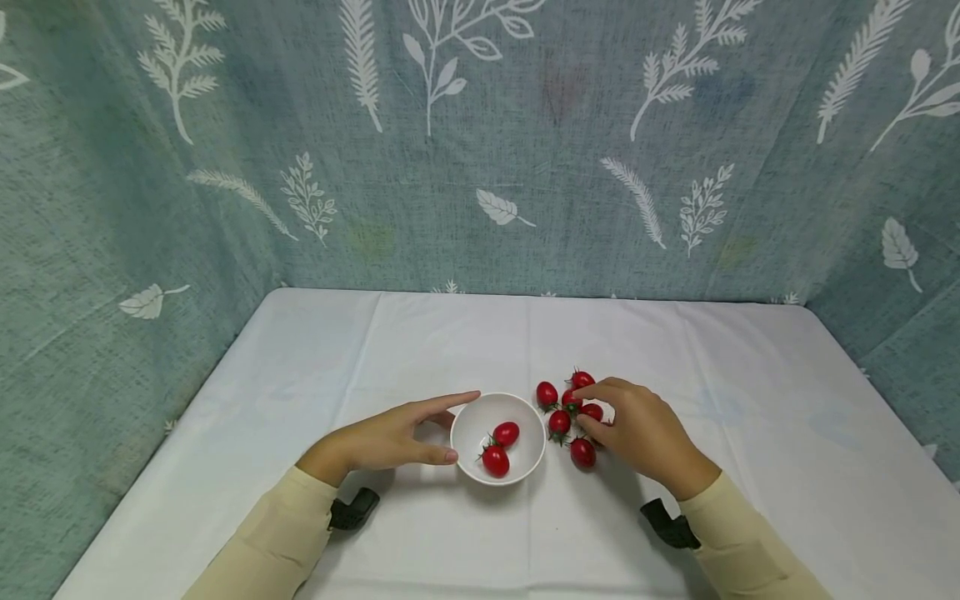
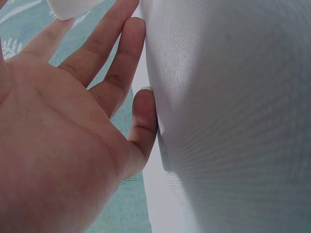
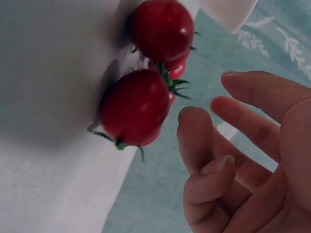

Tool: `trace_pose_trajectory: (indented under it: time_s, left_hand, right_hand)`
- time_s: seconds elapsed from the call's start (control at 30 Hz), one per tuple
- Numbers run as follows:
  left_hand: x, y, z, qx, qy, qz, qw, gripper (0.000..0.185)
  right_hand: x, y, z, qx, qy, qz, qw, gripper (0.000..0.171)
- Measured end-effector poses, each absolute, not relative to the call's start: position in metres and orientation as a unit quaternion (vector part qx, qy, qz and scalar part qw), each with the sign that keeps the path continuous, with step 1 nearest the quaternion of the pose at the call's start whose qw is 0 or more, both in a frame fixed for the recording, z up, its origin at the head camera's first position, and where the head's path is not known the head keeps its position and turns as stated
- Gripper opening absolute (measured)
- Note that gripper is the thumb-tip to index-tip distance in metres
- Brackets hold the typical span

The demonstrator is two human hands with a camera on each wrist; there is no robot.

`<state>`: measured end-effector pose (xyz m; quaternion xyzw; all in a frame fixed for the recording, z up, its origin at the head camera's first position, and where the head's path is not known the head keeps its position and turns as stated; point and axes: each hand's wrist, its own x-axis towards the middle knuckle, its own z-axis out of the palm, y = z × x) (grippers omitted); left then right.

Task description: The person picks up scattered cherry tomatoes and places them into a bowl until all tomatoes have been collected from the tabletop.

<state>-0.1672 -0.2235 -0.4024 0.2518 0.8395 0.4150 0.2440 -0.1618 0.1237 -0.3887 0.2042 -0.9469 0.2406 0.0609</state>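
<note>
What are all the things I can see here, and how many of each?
bowl: 1, white, middle of the table near the front
cherry tomatoes in the bowl: 2, red with green stems
cherry tomatoes on the table: about 6 showing, red with green stems, bunched just right of the bowl; the hand may hide more
tablecloth: 1, white, covers the table
curtain: blue-green with white leaf prints, behind and at both sides of the table
wrist cameras: 2, black, one under each wrist
sleeves: 2, cream
left hand: fingers straight, resting against the bowl's left side
right hand: fingers bent over the tomatoes on the table, none clearly gripped
</note>
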Motion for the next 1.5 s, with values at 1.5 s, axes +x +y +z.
trace_pose_trajectory:
  time_s: [1.5]
  left_hand:
    - [-0.169,-0.223,-0.404,0.260,0.833,0.422,0.247,0.077]
  right_hand:
    - [-0.177,0.133,-0.405,0.157,-0.964,0.215,-0.020,0.035]
